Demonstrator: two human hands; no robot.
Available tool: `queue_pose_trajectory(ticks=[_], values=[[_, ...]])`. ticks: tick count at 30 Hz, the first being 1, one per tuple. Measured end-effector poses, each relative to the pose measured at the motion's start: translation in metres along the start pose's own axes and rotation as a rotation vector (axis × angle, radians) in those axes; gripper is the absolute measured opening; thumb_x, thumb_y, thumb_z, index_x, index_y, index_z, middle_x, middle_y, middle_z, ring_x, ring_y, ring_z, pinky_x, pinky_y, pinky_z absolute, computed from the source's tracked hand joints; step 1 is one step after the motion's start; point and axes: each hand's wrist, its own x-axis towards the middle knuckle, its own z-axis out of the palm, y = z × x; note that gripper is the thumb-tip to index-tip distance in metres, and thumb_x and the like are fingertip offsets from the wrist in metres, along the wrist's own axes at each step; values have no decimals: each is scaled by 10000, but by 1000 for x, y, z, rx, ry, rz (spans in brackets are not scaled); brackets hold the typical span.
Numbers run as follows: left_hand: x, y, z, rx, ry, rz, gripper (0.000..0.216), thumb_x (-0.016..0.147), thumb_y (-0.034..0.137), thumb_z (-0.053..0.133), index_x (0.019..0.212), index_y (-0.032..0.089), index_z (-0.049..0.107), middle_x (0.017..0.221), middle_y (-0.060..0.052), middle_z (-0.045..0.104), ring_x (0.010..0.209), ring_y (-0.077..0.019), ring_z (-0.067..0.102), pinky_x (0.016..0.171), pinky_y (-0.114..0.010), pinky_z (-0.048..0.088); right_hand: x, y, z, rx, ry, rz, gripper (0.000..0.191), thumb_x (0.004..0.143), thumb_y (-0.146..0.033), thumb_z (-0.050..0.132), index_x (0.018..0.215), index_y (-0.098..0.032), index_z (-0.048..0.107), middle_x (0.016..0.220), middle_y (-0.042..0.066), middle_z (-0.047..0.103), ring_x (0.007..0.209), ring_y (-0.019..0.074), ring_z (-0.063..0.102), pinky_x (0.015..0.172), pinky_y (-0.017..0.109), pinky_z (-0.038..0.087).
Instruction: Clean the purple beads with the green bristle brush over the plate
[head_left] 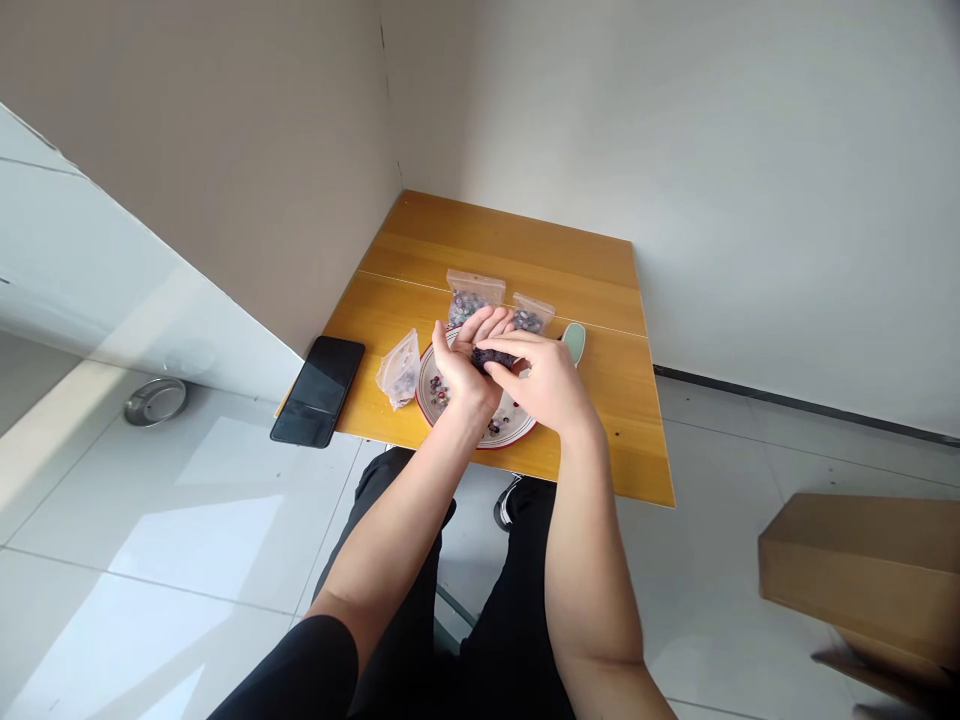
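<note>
L hand (466, 366), R hand (543, 385) on dark beads (493, 359) over plate (499, 436); ziplocs (472, 297), phone (317, 391) by.

On my feed I can't read any words, numbers or logos on the plastic bags (474, 298), the phone (317, 391) or the cardboard box (862, 570).

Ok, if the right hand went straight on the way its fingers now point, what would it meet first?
The right hand would first meet the dark purple beaded clump lying on the left hand. Its fingertips look already at the clump, though depth is unclear from this view.
</note>
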Motion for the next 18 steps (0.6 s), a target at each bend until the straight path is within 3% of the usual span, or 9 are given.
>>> queue_pose_trajectory(ticks=[4, 8, 18], values=[[-1, 1, 0, -5, -4, -44, 621, 936, 646, 332, 905, 164, 723, 1149, -147, 749, 1303, -303, 625, 1127, -445, 469, -1, -4, -5, 19, 65, -15, 333, 892, -146, 620, 1168, -269, 762, 1216, 29, 753, 1099, 218, 704, 854, 371, 613], [2, 1, -4, 16, -23, -23, 637, 929, 646, 347, 914, 143, 737, 1092, -155, 763, 1305, -295, 627, 1150, -396, 449, -3, -3, -14, -25, 130, 5, 357, 902, -151, 608, 1207, -278, 744, 1228, 33, 747, 1035, 212, 713, 763, 355, 612], [-5, -4, 2, 19, -35, -61, 684, 943, 657, 315, 917, 113, 729, 1106, -194, 745, 1271, -332, 646, 1138, -449, 463, -2, -3, -4, -80, -12, 25, 335, 866, -118, 631, 1125, -269, 780, 1125, 25, 776, 911, 198, 719, 874, 384, 599]])
